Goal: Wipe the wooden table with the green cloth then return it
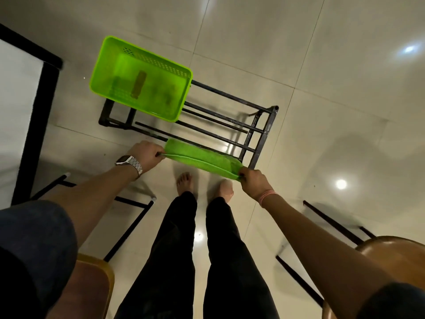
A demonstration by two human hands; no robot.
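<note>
The green cloth (200, 157) is stretched flat between both my hands, over the near bar of a low black metal rack (253, 132). My left hand (147, 155), with a metal watch on its wrist, pinches the cloth's left end. My right hand (254, 183), with a pink thread on the wrist, grips the right end. A wooden table surface (397, 252) shows at the lower right edge of the view.
A green plastic basket (140, 79) sits on the rack's far left end. A black-framed panel (32, 125) stands at the left. Black chair or table legs (128, 229) and another wooden seat (92, 286) flank my legs and bare feet on the tiled floor.
</note>
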